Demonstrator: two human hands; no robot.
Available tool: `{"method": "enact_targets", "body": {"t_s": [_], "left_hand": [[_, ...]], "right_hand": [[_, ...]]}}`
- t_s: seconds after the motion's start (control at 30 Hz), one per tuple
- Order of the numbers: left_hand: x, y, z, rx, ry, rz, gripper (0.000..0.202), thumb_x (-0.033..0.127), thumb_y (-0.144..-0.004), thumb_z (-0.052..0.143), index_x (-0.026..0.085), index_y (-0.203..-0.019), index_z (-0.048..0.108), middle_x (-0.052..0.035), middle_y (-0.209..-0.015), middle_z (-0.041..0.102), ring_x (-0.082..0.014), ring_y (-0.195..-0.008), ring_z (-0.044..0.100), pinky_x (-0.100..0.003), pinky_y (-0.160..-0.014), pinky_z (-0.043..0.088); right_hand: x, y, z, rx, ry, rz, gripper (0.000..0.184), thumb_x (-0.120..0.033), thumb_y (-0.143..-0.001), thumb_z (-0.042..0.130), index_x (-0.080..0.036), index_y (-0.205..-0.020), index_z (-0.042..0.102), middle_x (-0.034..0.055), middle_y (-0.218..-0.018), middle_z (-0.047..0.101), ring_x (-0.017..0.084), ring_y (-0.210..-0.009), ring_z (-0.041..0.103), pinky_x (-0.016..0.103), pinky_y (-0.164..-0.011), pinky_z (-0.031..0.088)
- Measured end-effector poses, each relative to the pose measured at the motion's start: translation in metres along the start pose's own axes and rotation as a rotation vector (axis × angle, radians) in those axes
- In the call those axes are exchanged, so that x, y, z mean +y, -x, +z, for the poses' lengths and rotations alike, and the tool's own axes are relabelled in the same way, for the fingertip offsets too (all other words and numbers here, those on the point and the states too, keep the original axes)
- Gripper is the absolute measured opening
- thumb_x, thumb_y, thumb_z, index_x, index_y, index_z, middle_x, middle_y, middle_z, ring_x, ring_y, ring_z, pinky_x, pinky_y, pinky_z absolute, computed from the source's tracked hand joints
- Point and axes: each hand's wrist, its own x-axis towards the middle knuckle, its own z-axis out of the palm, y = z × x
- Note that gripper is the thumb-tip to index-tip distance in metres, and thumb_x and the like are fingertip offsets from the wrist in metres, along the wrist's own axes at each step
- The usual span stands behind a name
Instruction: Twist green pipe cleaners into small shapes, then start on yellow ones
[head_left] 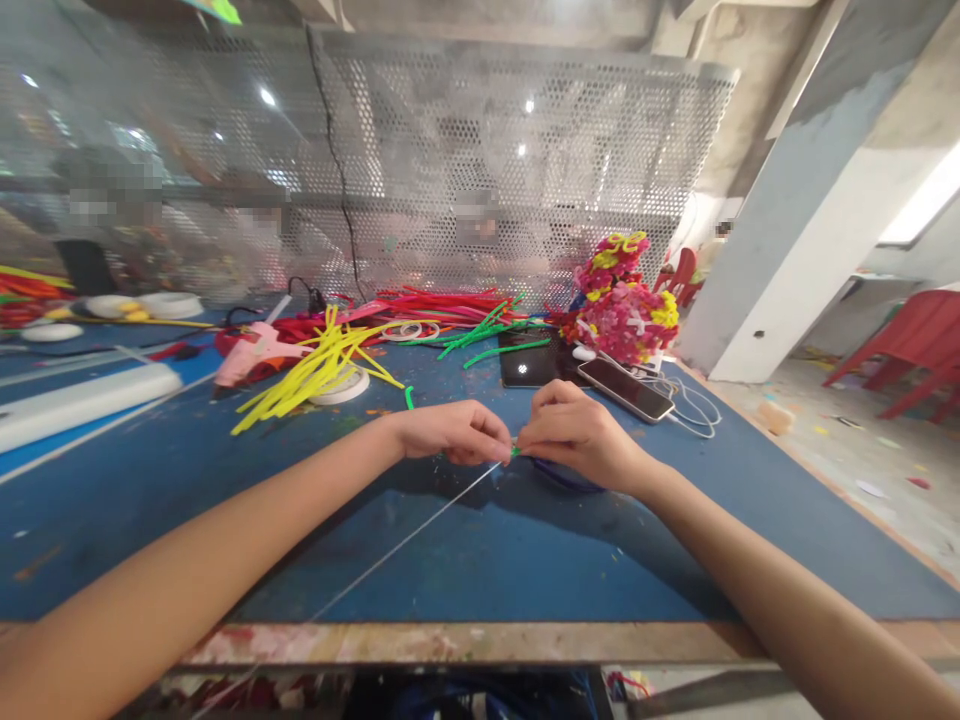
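Note:
My left hand [465,434] and my right hand [581,437] meet over the middle of the blue tabletop. Both are closed, with thumbs and fingers pinching a small green pipe cleaner piece [515,452] between them. Most of that piece is hidden by the fingertips. From the pinch a thin white thread [409,545] runs down to the lower left, past the table's front edge. Under my right hand lies a dark blue coiled or ring-shaped item [568,478], partly covered. Beyond my left wrist is a short green pipe cleaner piece [409,398].
Yellow pipe cleaners [311,378] lie across a white tape roll [346,388], beside a pink glue gun [251,352]. Behind are red stems [442,303] and green stems [480,335]. A phone [626,389], cable [705,420] and pink-yellow flower piece [626,310] stand right, before a perforated screen [525,170].

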Motion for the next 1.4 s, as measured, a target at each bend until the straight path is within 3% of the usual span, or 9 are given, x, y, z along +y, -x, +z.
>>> {"method": "enact_targets", "body": {"t_s": [0.17, 0.3, 0.47, 0.6, 0.73, 0.87, 1.1, 1.27, 1.4], "left_hand": [[0.008, 0.001, 0.001, 0.15, -0.339, 0.046, 0.02, 0.035, -0.068, 0.062, 0.015, -0.07, 0.061, 0.0027, -0.056, 0.052, -0.007, -0.047, 0.041, -0.019, -0.045, 0.028], [0.019, 0.003, 0.008, 0.396, -0.855, 0.181, 0.014, 0.03, -0.073, 0.055, 0.017, -0.073, 0.063, 0.0008, -0.068, 0.062, -0.0121, -0.062, 0.054, -0.021, -0.055, 0.035], [0.021, 0.002, 0.028, 0.725, -1.623, 0.355, 0.018, 0.018, -0.082, 0.041, 0.016, -0.074, 0.056, -0.0026, -0.069, 0.059, -0.0145, -0.058, 0.054, -0.023, -0.045, 0.027], [0.016, 0.0, 0.035, 0.842, -1.797, 0.493, 0.025, 0.011, -0.084, 0.034, 0.016, -0.067, 0.052, -0.002, -0.06, 0.054, -0.0133, -0.053, 0.051, -0.023, -0.042, 0.024], [0.007, -0.005, 0.035, 0.951, -1.557, 0.394, 0.021, 0.021, -0.085, 0.041, 0.016, -0.07, 0.056, -0.0022, -0.063, 0.058, -0.0128, -0.056, 0.054, -0.023, -0.047, 0.029], [-0.001, -0.015, 0.036, 1.005, -0.808, 0.307, 0.018, 0.033, -0.079, 0.051, 0.018, -0.075, 0.061, -0.0015, -0.072, 0.065, -0.0139, -0.066, 0.058, -0.023, -0.058, 0.039], [-0.004, -0.023, 0.036, 0.685, 0.311, 0.215, 0.028, 0.041, -0.072, 0.059, 0.014, -0.079, 0.056, -0.0011, -0.075, 0.059, -0.0007, -0.039, 0.03, -0.016, -0.036, 0.018], [-0.006, -0.024, 0.028, 0.628, 0.312, 0.25, 0.03, 0.036, -0.069, 0.063, 0.016, -0.09, 0.057, 0.0038, -0.064, 0.049, -0.0011, -0.039, 0.027, -0.016, -0.036, 0.016], [-0.009, -0.023, 0.02, 0.751, -0.058, 0.336, 0.022, 0.036, -0.073, 0.06, 0.015, -0.081, 0.06, 0.0036, -0.055, 0.048, -0.0054, -0.043, 0.036, -0.017, -0.039, 0.026]], "right_hand": [[0.003, 0.001, 0.002, -0.067, 0.127, -0.034, 0.017, -0.028, -0.084, 0.049, -0.02, -0.082, 0.065, 0.0019, -0.073, 0.065, 0.016, -0.08, 0.048, 0.03, -0.073, 0.034], [0.006, 0.001, 0.006, -0.033, 0.304, 0.047, 0.021, -0.026, -0.085, 0.047, -0.018, -0.077, 0.064, 0.0029, -0.069, 0.061, 0.015, -0.075, 0.049, 0.029, -0.069, 0.032], [0.004, 0.002, 0.01, 0.072, 0.335, 0.222, 0.014, -0.022, -0.081, 0.05, -0.017, -0.074, 0.062, 0.003, -0.066, 0.06, 0.014, -0.07, 0.049, 0.026, -0.064, 0.032], [-0.005, 0.001, 0.012, 0.176, 0.242, 0.428, 0.01, -0.021, -0.077, 0.054, -0.017, -0.07, 0.061, 0.0027, -0.064, 0.059, 0.014, -0.065, 0.05, 0.024, -0.06, 0.033], [-0.008, 0.0, 0.019, 0.22, 0.229, 0.54, 0.008, -0.021, -0.074, 0.055, -0.018, -0.069, 0.06, 0.0014, -0.062, 0.06, 0.014, -0.062, 0.051, 0.023, -0.057, 0.033], [-0.002, 0.0, 0.025, 0.243, 0.44, 0.477, 0.011, -0.02, -0.074, 0.054, -0.018, -0.066, 0.061, 0.0027, -0.06, 0.058, 0.014, -0.058, 0.049, 0.025, -0.056, 0.03], [-0.002, 0.001, 0.023, 0.378, 0.431, 0.392, 0.015, -0.022, -0.079, 0.052, -0.017, -0.067, 0.061, 0.0027, -0.062, 0.06, 0.014, -0.062, 0.05, 0.027, -0.062, 0.032], [-0.003, 0.0, 0.02, 0.392, 0.04, 0.543, 0.011, -0.024, -0.075, 0.056, -0.018, -0.067, 0.06, 0.0011, -0.062, 0.061, 0.013, -0.062, 0.052, 0.027, -0.061, 0.037], [0.001, -0.001, 0.021, 0.359, -0.394, 0.682, 0.016, -0.03, -0.072, 0.058, -0.016, -0.064, 0.059, 0.0013, -0.06, 0.061, 0.012, -0.057, 0.053, 0.025, -0.056, 0.04]]}}
